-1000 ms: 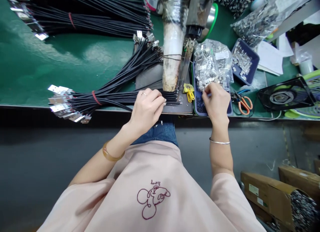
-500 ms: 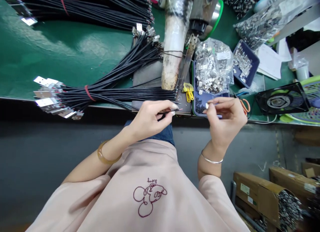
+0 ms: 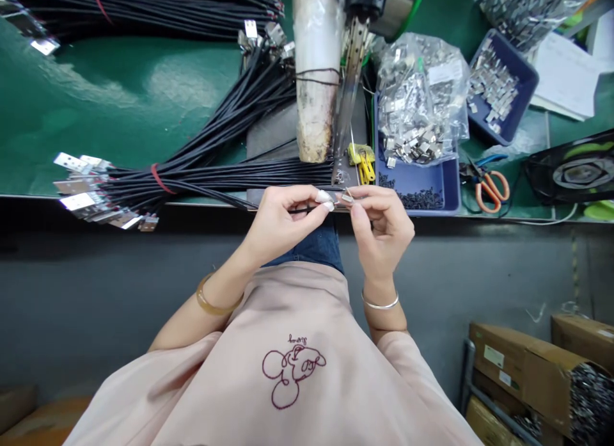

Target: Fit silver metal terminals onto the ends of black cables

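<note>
Between the thumb and forefinger of my left hand is the end of a black cable, its tip pointing right. My right hand pinches a small metal connector close to that cable end; whether the two touch I cannot tell. Just beyond my hands, a red band holds together a bundle of black cables with metal connectors at its left end. The blue tray beside my right hand holds small black parts and a clear bag of metal connectors.
A white wrapped tube and a metal bar hang over the bench. Yellow clippers lie left of the tray, orange-handled pliers right of it. A second blue bin holds connectors. Farther right is a black fan.
My right hand has moved left from above the tray, bringing the small connector up to the cable end in my left hand. The view has shifted slightly to the right.
</note>
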The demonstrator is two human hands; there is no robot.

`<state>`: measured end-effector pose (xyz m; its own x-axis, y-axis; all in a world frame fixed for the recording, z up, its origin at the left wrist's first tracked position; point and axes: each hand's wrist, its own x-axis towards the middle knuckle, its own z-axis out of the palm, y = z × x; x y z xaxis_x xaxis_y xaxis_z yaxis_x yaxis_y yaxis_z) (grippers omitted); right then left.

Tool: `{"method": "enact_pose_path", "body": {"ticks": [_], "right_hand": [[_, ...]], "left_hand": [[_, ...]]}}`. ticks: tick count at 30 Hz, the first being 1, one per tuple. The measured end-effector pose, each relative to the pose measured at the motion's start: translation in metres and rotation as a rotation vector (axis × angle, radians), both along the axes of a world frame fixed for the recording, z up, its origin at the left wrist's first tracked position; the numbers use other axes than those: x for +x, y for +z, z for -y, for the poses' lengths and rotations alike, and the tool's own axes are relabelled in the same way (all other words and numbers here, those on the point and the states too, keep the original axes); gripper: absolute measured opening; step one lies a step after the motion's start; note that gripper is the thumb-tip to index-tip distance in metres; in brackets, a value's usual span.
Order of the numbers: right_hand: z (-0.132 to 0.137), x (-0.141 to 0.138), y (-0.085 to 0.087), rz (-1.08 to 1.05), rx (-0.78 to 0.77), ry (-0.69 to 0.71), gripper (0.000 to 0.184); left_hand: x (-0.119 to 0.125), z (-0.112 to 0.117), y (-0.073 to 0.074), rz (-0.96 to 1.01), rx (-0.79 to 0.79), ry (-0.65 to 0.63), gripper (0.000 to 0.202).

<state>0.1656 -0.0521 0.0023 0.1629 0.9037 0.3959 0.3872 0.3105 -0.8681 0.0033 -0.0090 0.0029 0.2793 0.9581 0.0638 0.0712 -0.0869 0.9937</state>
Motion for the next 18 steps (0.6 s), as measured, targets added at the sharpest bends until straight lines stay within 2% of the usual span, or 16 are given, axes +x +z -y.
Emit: {"method": "enact_pose_path", "body": {"ticks": [3, 7, 12, 18], "right_hand": [[-0.0002, -0.0006, -0.0008, -0.021, -0.045, 0.023, 0.007], [-0.0016, 0.0018, 0.0, 0.001, -0.001, -0.098, 0.007], [-0.0041, 0.0009, -0.0007, -0.007, -0.062, 0.038, 0.008], [-0.0025, -0.0032, -0.0012, -0.011, -0.044, 0.04, 0.012]], "left_hand": [[0.0004, -0.0002, 0.0007, -0.004, 0.034, -0.004, 0.011], [0.0019, 0.0001, -0.0011, 0.006, 0.061, 0.042, 0.009], [0.0019, -0.0001, -0.0018, 0.011, 0.085, 0.036, 0.009], [-0.0029, -0.0013, 0.0022, 0.008, 0.1, -0.046, 0.008]]}}
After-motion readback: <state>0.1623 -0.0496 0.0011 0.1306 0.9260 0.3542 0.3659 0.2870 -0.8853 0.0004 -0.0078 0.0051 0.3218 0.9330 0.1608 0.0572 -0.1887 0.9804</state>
